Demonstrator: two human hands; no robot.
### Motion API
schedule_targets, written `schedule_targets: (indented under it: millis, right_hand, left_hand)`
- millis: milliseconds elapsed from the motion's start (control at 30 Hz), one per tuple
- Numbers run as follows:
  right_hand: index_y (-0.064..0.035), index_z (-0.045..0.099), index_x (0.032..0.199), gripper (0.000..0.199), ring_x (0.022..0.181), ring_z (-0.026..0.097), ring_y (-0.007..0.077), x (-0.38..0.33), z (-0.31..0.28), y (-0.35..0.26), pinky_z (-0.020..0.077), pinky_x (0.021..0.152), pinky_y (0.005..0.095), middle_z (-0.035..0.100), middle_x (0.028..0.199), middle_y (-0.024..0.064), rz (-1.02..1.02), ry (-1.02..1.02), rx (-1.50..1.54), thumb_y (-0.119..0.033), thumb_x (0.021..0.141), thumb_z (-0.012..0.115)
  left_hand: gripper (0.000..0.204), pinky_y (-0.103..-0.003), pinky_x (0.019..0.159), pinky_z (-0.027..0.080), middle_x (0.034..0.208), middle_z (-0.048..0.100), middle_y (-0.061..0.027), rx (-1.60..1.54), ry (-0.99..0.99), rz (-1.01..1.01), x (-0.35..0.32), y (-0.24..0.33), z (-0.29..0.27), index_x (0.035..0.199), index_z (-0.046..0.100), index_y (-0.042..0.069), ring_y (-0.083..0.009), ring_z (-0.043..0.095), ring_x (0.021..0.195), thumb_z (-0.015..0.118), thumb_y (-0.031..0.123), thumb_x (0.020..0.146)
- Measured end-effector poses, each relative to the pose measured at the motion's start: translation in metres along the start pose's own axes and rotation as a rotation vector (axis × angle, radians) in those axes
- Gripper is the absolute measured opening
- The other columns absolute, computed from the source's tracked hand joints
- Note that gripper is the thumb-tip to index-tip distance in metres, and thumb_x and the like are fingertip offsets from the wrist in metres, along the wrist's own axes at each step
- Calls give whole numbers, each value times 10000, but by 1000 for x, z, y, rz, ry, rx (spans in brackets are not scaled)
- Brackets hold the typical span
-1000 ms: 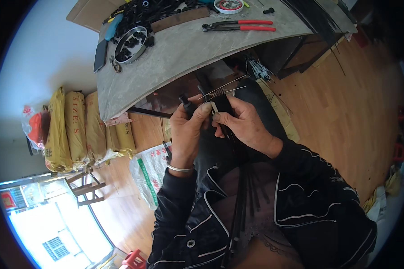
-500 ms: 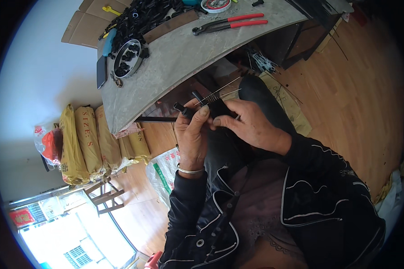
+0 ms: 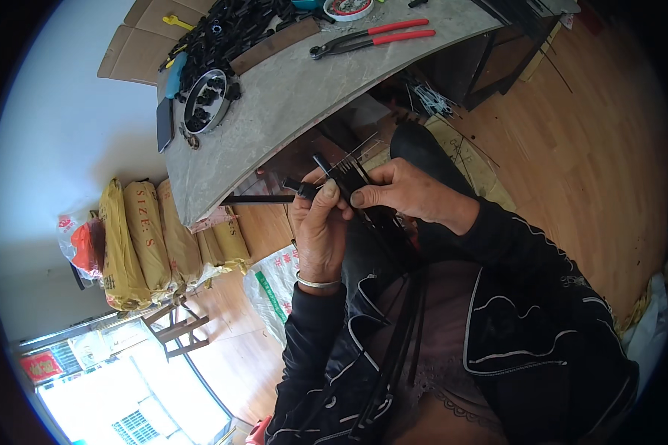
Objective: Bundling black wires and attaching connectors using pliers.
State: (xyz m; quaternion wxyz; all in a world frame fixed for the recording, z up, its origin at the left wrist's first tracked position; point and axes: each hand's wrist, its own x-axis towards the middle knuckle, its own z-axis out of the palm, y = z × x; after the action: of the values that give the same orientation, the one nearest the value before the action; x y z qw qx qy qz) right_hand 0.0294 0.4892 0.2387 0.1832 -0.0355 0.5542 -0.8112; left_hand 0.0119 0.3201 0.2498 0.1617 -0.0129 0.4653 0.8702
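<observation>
My left hand [image 3: 321, 230] has its fingers closed round short black tubular fittings [image 3: 299, 187], with a second dark tube end [image 3: 320, 162] sticking out above the thumb. To its right, my right hand [image 3: 423, 194] pinches a bundle of thin black strips [image 3: 351, 176] between thumb and fingers. The strips fan out at the top and trail down over my lap toward my chest. A few thin, light rods [image 3: 364, 147] project past the bundle toward the desk. Both hands nearly touch in front of the desk edge; where strips and fittings meet is partly hidden by my fingers.
On the grey desk [image 3: 282, 96] lie red-handled pincers [image 3: 371, 38], a round tin [image 3: 207, 101] of small black parts and a heap of black fittings [image 3: 234, 37]. Filled yellow sacks [image 3: 142, 237] stand at left, near a wooden stool [image 3: 177, 328]. Thin pale rods [image 3: 430, 99] lie under the desk.
The strip bundle has tilted, so its long ends now hang down across my lap. My right hand has shifted slightly up and left; the left still grips the fittings.
</observation>
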Motion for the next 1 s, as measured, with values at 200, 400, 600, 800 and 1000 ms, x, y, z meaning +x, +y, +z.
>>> schedule_targets:
  millis: [200, 400, 600, 800, 1000]
  right_hand:
    - [-11, 714, 901, 264, 702, 593, 42, -2, 5, -11, 452, 556, 201, 700, 818, 37, 54, 23, -90, -272, 857, 722]
    - [0, 687, 990, 372, 694, 599, 69, 5, -7, 19, 460, 567, 193, 677, 798, 11, 257, -91, 235, -335, 837, 740]
    - [9, 635, 1016, 304, 702, 608, 89, -1, 12, 9, 497, 594, 221, 636, 817, 13, 60, 31, 39, -247, 870, 712]
    - [39, 524, 1108, 263, 702, 615, 116, -3, 32, -1, 524, 603, 242, 620, 875, 71, -159, 78, 91, -73, 902, 642]
    - [35, 494, 1159, 285, 673, 605, 123, -3, 44, -1, 532, 589, 252, 603, 844, 83, -99, 119, 201, -34, 908, 608]
  left_hand:
    - [314, -212, 568, 439, 781, 597, -18, 167, 65, 101, -3, -4, 4, 1158, 576, 9, -98, 552, 651, 672, 145, 892]
    - [269, -209, 568, 429, 806, 610, -9, -113, -92, 10, -3, -7, -9, 1116, 596, 29, -86, 538, 643, 677, 149, 889]
    - [182, -216, 602, 440, 832, 623, -11, 97, 0, 94, -10, 1, -1, 1039, 616, 44, -81, 546, 672, 670, 133, 890]
    - [147, -224, 645, 457, 809, 621, -11, 157, -39, 13, -13, 11, -4, 1016, 634, 36, -71, 549, 686, 657, 127, 903]
    - [294, -249, 652, 457, 783, 590, -27, 393, 65, 198, -4, 6, -15, 993, 622, 8, -104, 540, 693, 537, 290, 987]
